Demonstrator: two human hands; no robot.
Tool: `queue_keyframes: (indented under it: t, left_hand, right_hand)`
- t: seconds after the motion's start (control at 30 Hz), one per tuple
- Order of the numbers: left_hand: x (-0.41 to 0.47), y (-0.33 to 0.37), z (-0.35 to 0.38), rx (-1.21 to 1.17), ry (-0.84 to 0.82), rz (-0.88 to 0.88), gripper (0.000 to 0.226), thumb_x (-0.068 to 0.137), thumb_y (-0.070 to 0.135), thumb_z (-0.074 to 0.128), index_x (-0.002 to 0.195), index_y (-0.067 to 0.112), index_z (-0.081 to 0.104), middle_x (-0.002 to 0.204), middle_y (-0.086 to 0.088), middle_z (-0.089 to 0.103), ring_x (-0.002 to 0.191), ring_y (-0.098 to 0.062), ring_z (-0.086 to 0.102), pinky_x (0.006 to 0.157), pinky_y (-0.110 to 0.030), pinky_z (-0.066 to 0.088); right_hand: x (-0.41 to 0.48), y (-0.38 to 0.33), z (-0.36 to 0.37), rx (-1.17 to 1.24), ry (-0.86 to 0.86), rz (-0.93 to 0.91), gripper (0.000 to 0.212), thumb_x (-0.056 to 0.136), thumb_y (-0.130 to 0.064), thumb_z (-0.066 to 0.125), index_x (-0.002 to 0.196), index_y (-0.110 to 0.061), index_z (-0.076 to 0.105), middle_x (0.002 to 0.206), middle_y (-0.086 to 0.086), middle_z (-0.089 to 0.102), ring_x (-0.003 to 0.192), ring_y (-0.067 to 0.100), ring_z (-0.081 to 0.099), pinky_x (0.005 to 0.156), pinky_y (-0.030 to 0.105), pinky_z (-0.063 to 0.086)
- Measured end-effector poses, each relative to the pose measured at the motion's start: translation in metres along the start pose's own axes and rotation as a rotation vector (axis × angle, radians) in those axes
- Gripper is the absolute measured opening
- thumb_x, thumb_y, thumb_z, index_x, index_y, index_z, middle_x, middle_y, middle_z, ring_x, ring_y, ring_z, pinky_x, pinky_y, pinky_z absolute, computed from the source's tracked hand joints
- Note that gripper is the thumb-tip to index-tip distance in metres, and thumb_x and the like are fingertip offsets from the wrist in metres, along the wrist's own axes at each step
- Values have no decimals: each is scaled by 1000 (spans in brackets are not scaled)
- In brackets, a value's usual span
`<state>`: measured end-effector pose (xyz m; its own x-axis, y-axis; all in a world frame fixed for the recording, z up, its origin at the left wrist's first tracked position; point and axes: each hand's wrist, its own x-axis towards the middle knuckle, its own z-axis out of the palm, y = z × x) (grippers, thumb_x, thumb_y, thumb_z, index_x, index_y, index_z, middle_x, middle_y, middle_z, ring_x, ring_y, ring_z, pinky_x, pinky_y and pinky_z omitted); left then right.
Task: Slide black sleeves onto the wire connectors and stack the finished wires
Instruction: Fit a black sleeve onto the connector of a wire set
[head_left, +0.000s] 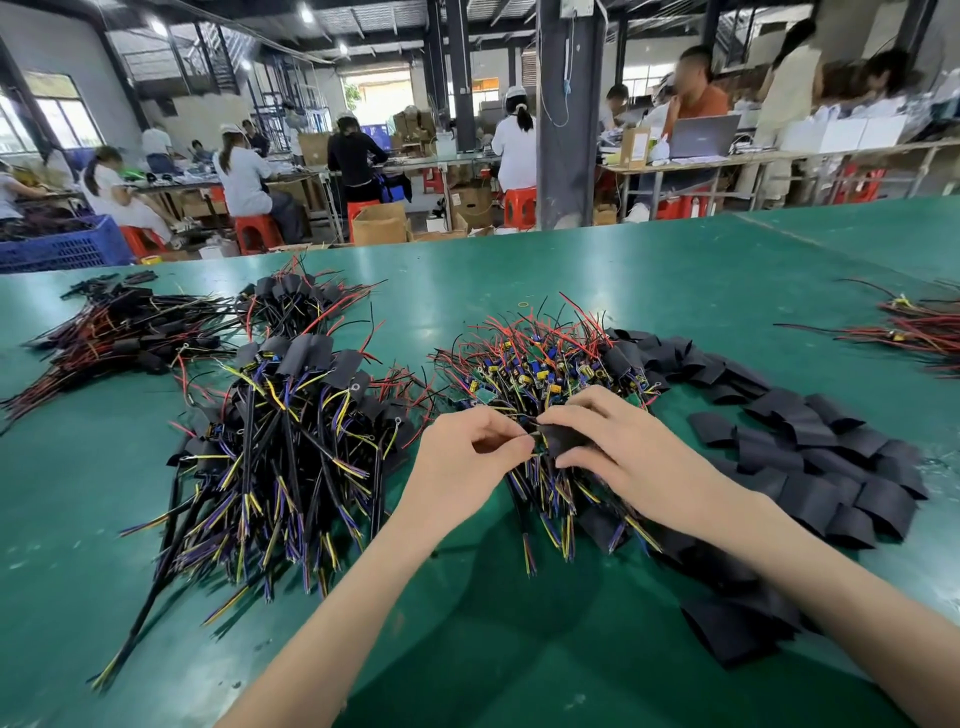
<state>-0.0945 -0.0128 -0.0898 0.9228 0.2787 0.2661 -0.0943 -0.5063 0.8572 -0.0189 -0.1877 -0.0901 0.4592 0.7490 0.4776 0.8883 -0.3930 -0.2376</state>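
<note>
On the green worktop (675, 270) lie sleeved wires (291, 431) (stacked left), an unsleeved heap (545, 364) and loose black sleeves (831, 467). Both forearms converge over the heap: the left hand (462, 462) holds a connector (537, 447) in a pinching grip, and the right hand (623, 447) has its grip closed on a black sleeve (563, 439) touching it.

2 hands: left (467, 452), right (613, 441). Held betw. them: 1 black sleeve (563, 441), 1 wire piece (536, 446). Wire heaps on counter (675, 270): 5 total. 3 sleeved at left: far-left heap (119, 332), back heap (296, 301), front heap (291, 441). 1 bare centre heap (540, 358), 1 far-right heap (914, 327). Loose sleeves (810, 457): dozens, too many to count. 1 blue crate (62, 249), 1 laptop (701, 137).
</note>
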Motion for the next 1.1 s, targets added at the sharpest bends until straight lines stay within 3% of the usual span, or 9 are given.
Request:
queue_keyframes:
  t: [0.17, 0.43, 0.6, 0.73, 0.83, 0.97, 1.1]
  left_hand:
    - [0, -3, 3, 2, 9, -7, 13, 78, 13, 74, 71, 23, 69, 71, 2, 71, 65, -7, 62, 68, -22, 48]
    - [-3, -1, 10, -38, 19, 18, 12, 78, 8, 73, 73, 18, 69, 65, 5, 67, 57, -1, 55, 59, -13, 42]
    - [-3, 1, 11, -57, 29, 15, 19, 78, 7, 74, 71, 22, 65, 63, 11, 65, 56, 2, 54, 59, -11, 40]
    - [-2, 2, 6, -39, 22, -6, 13, 78, 14, 75, 82, 20, 65, 66, 11, 66, 55, 8, 53, 59, -5, 38]
    - [-3, 6, 2, 93, -2, 52, 9, 80, 15, 72, 74, 21, 69, 56, 16, 58, 50, 6, 45, 53, -8, 33]
    - [2, 17, -17, 167, 225, 158, 15, 81, 12, 70, 73, 24, 67, 62, 15, 60, 54, 9, 49, 57, -6, 34]
    - [15, 20, -62, 134, 650, 258, 17, 84, 11, 67, 99, 16, 61, 68, 14, 59, 62, 9, 52, 65, -5, 35]
  right_hand:
    - [-1, -3, 4, -37, -32, 13, 38, 92, -24, 56, 128, -12, 52, 107, 4, 52, 94, 23, 54, 85, 37, 43]
    - [-2, -6, 3, -69, -64, 3, 38, 91, -20, 59, 126, -7, 55, 105, 8, 54, 91, 25, 56, 77, 39, 47]
    - [-2, -10, -2, -200, -20, -159, 26, 72, -9, 79, 95, -1, 69, 93, 5, 61, 72, 26, 61, 52, 31, 51]
    - [-1, -6, 2, -88, -14, -34, 35, 89, -18, 62, 121, -7, 58, 102, 8, 55, 87, 27, 58, 76, 40, 47]
    - [-1, -7, 5, -19, -16, 16, 42, 91, -24, 59, 129, -9, 52, 109, 9, 55, 99, 27, 54, 87, 34, 39]
    - [0, -7, 0, -111, 178, 36, 54, 88, -34, 57, 133, -7, 49, 129, 12, 51, 118, 30, 44, 103, 41, 33]
    - [0, -2, -2, -143, 258, 75, 51, 89, -35, 53, 133, -8, 49, 132, 11, 49, 120, 31, 43, 102, 47, 36]
